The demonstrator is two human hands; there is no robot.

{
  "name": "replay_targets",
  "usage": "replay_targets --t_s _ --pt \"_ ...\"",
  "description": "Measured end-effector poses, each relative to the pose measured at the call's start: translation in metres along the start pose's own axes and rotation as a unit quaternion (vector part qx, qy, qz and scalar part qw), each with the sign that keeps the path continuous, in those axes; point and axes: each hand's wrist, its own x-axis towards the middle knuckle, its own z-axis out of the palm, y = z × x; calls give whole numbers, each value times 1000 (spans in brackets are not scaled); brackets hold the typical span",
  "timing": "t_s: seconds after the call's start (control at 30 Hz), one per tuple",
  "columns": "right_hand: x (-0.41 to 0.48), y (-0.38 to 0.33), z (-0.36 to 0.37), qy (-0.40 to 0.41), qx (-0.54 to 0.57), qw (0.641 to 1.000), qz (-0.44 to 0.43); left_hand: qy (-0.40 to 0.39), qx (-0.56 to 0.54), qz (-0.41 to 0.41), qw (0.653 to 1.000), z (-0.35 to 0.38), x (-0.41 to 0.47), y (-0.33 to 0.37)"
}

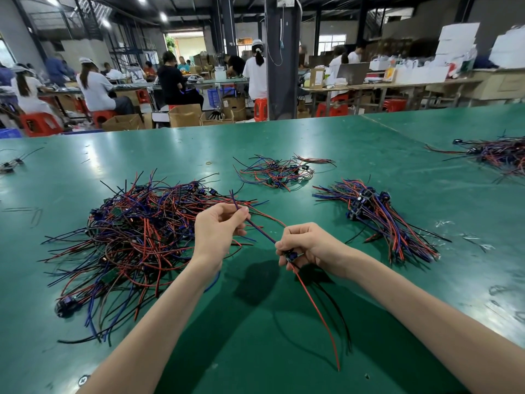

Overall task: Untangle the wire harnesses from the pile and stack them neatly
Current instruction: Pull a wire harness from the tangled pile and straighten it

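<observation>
Head view: green table [369,155], two bare forearms reaching in from the bottom edge, both hands raised off the surface.
Left hand [218,226]: fingers curled, thumb and fingertips pinching the blue-and-red leads of one harness [262,230] near their free ends, which poke up past the fingers.
Right hand [306,245]: fingers curled round the same harness at its module [292,255], a small blue and dark part showing between thumb and forefinger.
Harness: stretched at a slant between the two hands, off the table; from the module a red and a black lead hang toward the near edge.
Pile [136,240]: large tangle of red, blue and black leads with dark modules, on the table left of the hands; the left hand is over its right fringe.
Stack [377,220]: right of the hands, well apart from the pile; modules gathered at its far end, leads roughly parallel, fanning toward the near right.
Small heap [277,172]: loose harnesses beyond the hands, between pile and stack.
Far heap [500,155]: more harnesses at the right edge.
Rubber band [209,163]: lies alone, left of the small heap.
Background: seated workers [96,86] on red stools [39,123] at benches, cardboard boxes [184,115] on the floor.
</observation>
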Motion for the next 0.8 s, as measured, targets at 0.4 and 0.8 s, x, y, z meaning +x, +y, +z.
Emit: replay_targets --t_s 0.4,0.8 --pt "-1 -1 -1 -5 -4 1000 -7 30 -80 -26 996 2 1 4" --pt "0 2 1 -26 -6 1000 -12 67 258 254 930 -8 -1 6"
